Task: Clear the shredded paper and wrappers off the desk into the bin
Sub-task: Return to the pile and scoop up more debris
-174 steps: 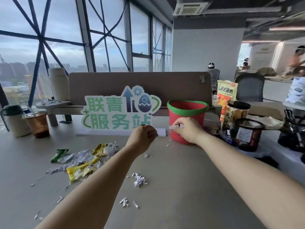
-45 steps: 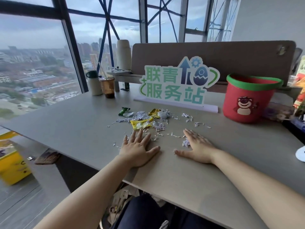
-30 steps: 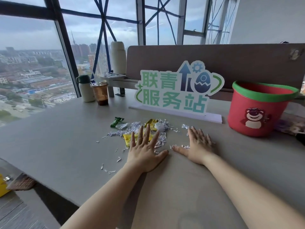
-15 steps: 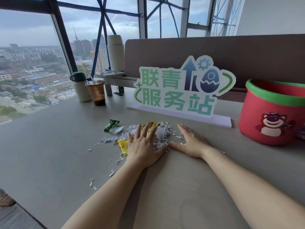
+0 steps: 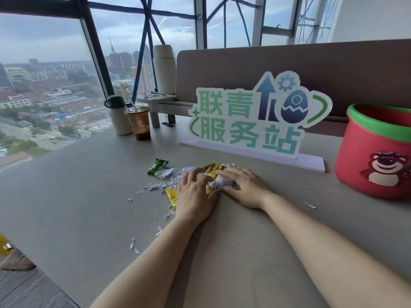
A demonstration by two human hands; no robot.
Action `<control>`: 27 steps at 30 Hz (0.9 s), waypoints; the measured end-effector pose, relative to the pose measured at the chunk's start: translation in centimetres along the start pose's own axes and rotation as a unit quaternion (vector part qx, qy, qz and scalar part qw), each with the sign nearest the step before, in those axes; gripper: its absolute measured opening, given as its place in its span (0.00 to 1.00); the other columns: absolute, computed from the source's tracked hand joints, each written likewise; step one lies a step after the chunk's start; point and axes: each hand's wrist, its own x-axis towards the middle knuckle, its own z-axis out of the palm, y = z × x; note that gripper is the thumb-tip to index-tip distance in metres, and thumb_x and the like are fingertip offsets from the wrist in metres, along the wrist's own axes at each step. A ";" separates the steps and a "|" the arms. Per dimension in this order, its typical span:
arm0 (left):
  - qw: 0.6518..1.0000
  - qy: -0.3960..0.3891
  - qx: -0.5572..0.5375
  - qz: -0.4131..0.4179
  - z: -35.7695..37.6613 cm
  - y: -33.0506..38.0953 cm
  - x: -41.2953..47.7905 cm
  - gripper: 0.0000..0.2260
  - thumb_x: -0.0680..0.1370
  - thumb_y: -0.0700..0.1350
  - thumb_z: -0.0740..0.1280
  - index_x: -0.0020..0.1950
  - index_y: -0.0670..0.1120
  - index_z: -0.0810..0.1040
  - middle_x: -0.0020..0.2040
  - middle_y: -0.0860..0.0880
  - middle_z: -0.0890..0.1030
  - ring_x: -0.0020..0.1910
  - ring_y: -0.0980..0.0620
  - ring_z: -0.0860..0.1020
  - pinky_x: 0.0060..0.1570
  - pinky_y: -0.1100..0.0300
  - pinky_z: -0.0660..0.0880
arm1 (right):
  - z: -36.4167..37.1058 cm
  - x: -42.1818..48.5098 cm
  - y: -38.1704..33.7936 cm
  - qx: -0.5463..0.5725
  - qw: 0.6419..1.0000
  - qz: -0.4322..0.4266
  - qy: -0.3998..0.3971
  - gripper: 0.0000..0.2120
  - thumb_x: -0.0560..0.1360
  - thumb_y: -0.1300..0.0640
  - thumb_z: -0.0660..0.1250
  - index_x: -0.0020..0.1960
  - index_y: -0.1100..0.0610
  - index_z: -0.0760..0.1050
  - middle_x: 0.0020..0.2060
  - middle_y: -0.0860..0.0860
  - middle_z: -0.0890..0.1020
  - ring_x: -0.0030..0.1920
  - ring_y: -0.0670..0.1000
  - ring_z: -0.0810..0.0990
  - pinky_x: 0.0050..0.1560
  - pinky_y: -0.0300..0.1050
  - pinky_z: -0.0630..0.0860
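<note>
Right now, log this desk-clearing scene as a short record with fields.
left hand: palm down on the litter pile, fingers curled over it
right hand: palm down at the pile's right edge, closing in toward the left hand
litter pile: shredded paper with yellow wrappers, bunched between the hands
green wrapper: at the pile's far left, untouched
loose shreds: scattered on the desk near the left forearm; one strip right of the right wrist
bin: red, green rim, upright at the right, apart from the hands
grip: nothing lifted yet
</note>
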 end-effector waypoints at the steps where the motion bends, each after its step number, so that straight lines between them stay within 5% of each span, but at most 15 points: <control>1: 1.000 -0.001 -0.005 -0.001 0.0 -0.1 0.0 0.16 0.74 0.58 0.64 0.61 0.56 0.75 0.70 0.53 0.65 0.71 0.48 0.59 0.70 0.51 0.60 | 0.0 -0.2 0.0 0.003 1.000 -0.002 0.010 0.24 0.75 0.38 0.57 0.70 0.34 0.58 0.74 0.45 0.62 0.74 0.53 0.59 0.74 0.49 0.56; 7: 1.000 -0.007 -0.016 -0.011 -0.4 0.0 -0.3 0.16 0.75 0.56 0.65 0.61 0.55 0.75 0.68 0.54 0.67 0.67 0.49 0.65 0.65 0.53 0.65 | -0.2 -1.3 -0.4 0.024 0.998 -0.002 0.062 0.18 0.75 0.42 0.61 0.63 0.46 0.70 0.65 0.49 0.72 0.66 0.54 0.66 0.67 0.47 0.63; 17: 1.000 -0.017 -0.021 -0.005 -0.8 0.4 -0.5 0.11 0.76 0.55 0.64 0.56 0.55 0.79 0.60 0.53 0.76 0.62 0.48 0.69 0.59 0.54 0.68 | 0.0 -2.4 -0.9 0.098 0.991 0.032 0.081 0.16 0.73 0.46 0.68 0.57 0.52 0.75 0.54 0.55 0.74 0.55 0.56 0.75 0.56 0.47 0.72; 27: 0.997 0.021 0.023 0.075 -1.4 1.4 -1.2 0.11 0.77 0.55 0.63 0.54 0.56 0.81 0.53 0.53 0.79 0.57 0.49 0.74 0.52 0.56 0.69 | -1.0 -5.3 -1.0 0.132 0.984 0.050 0.112 0.16 0.71 0.50 0.71 0.56 0.56 0.77 0.50 0.57 0.75 0.51 0.56 0.77 0.50 0.41 0.69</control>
